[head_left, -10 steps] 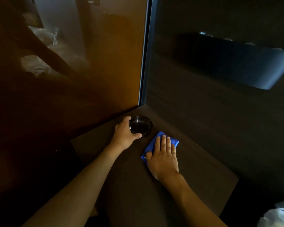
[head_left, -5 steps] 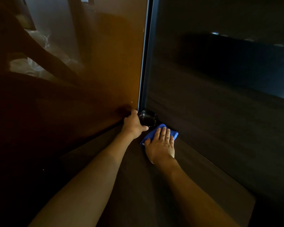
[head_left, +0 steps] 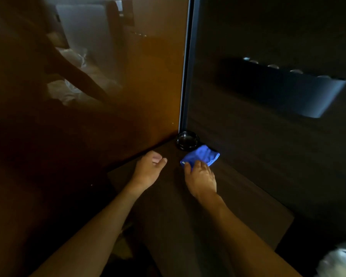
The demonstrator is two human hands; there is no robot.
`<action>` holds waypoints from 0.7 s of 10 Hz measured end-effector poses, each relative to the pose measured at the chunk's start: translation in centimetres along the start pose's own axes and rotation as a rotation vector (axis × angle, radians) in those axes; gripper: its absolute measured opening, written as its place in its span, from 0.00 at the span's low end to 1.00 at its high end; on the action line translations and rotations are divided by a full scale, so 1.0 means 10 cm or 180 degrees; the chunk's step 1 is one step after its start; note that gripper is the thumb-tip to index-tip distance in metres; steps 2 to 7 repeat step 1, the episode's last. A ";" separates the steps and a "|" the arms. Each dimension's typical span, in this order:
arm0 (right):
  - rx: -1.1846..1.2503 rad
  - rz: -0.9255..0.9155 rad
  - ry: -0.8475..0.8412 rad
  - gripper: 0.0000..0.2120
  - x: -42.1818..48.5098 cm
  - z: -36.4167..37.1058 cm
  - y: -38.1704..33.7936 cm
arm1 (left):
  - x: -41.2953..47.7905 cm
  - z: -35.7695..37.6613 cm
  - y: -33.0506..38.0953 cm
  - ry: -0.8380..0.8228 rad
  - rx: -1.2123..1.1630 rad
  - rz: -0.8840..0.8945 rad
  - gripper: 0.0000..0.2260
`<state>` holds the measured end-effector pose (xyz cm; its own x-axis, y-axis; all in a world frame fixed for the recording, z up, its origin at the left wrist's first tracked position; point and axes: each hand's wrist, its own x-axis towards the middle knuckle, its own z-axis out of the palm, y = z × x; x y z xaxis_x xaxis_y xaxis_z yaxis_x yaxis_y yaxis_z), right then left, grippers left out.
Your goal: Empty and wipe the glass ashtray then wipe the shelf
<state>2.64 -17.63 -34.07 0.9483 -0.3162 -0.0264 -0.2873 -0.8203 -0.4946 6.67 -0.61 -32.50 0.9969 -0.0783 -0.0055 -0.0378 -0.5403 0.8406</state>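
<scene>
Glass, dark and round, the ashtray [head_left: 187,140] is sitting tucked into the far corner of the shelf [head_left: 188,226], where an amber glossy panel [head_left: 128,86] and a dark wood-grain wall [head_left: 268,156] are meeting. Its placement there is likely leaving most of the shelf surface open for wiping. No ash is showing inside, though the dim light is making that hard to confirm. Just beside it, nearly touching its near edge, a folded blue cloth [head_left: 201,156] is lying on the shelf. The right hand [head_left: 201,179] is resting its fingertips on the cloth's near edge, fingers curled down, apparently pinching or pressing it ready to drag. The left hand [head_left: 148,170] is hovering empty beside the panel, loosely cupped, well apart from the ashtray. A pale plastic bag [head_left: 340,260] is showing at the lower right corner.
</scene>
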 end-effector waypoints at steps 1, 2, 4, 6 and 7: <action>0.0461 -0.0404 -0.0010 0.19 -0.55 -0.03 -0.10 | -0.66 -0.30 -0.15 -0.0004 -0.0126 -0.0262 0.11; 0.0461 -0.0404 -0.0010 0.19 -0.55 -0.03 -0.10 | -0.66 -0.30 -0.15 -0.0004 -0.0126 -0.0262 0.11; 0.0461 -0.0404 -0.0010 0.19 -0.55 -0.03 -0.10 | -0.66 -0.30 -0.15 -0.0004 -0.0126 -0.0262 0.11; 0.0461 -0.0404 -0.0010 0.19 -0.55 -0.03 -0.10 | -0.66 -0.30 -0.15 -0.0004 -0.0126 -0.0262 0.11; 0.0461 -0.0404 -0.0010 0.19 -0.55 -0.03 -0.10 | -0.66 -0.30 -0.15 -0.0004 -0.0126 -0.0262 0.11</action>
